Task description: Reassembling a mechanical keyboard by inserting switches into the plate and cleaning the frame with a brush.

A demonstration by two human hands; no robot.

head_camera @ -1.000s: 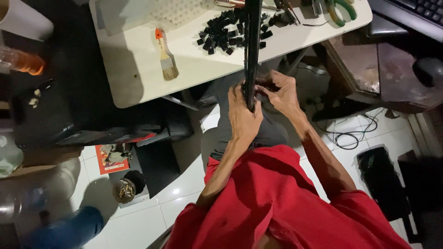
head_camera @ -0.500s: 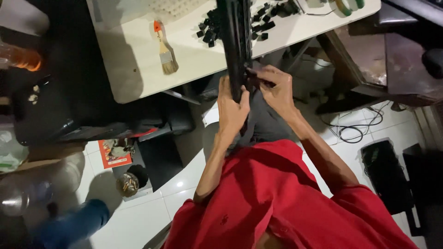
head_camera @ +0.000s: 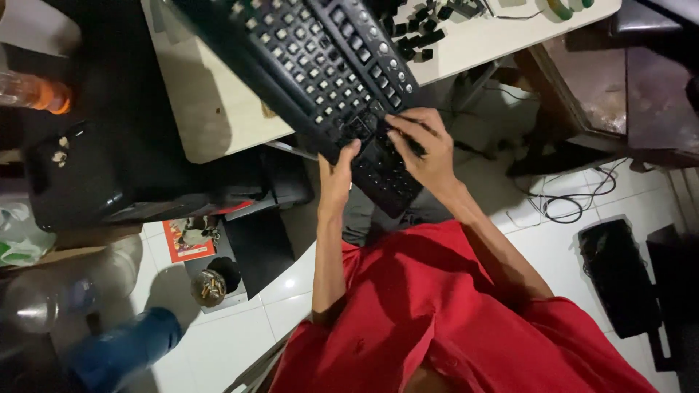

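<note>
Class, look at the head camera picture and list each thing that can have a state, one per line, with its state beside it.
keyboard: tilted face up over the table edge, many keycaps off
loose keycaps: heaped on the white table
left hand: gripping the keyboard's near edge
right hand: fingers resting on the keys
clear bottle: lying on its side
cable: coiled loosely on the floor

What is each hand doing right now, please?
Left hand: gripping the edge of the black plastic keyboard.
Right hand: fingers resting on the keyboard's face.
</note>
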